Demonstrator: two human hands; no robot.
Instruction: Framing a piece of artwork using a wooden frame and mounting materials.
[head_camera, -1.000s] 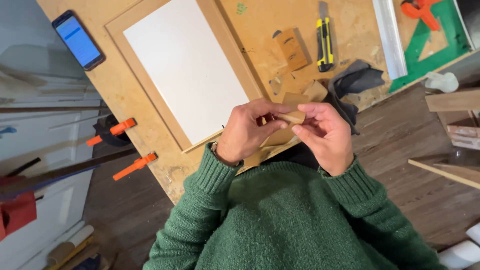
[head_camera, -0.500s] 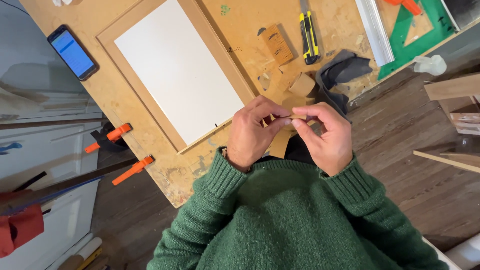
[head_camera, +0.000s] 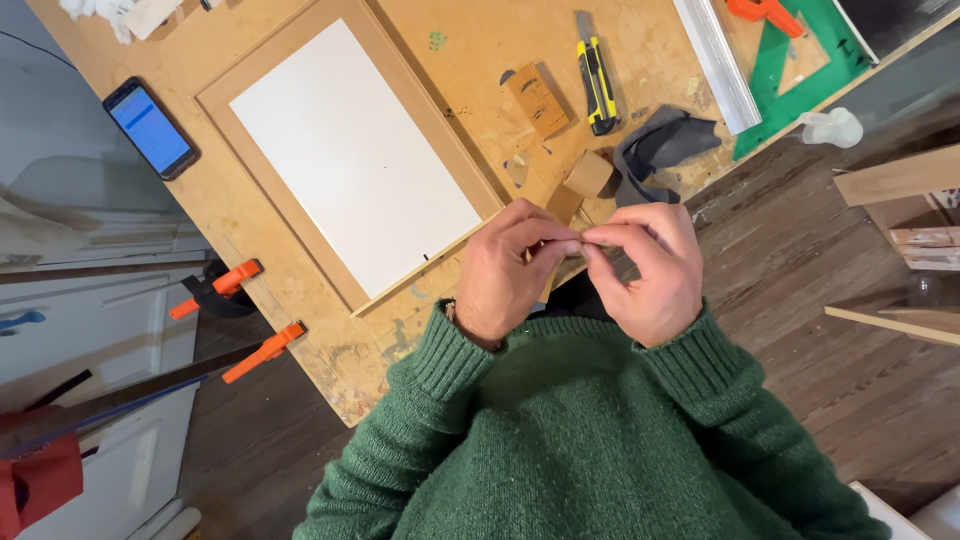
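Counted on and beside the bench: two hands, left (head_camera: 510, 270) and right (head_camera: 645, 270), one phone (head_camera: 150, 127), one framed panel (head_camera: 350, 150), one knife (head_camera: 597, 80), two orange clamps (head_camera: 215, 290) (head_camera: 262, 352).

Both hands (head_camera: 580, 270) pinched together, tape roll (head_camera: 589, 173) nr workbench (head_camera: 480, 60)

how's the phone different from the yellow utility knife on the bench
The phone is a wide, dark slab with a lit blue screen; the utility knife is narrow, yellow and black, with a grey blade end. The phone lies at the bench's far left edge, away from both hands; the utility knife lies nearer the middle, beyond the fingertips. Both lie flat on the workbench, untouched.
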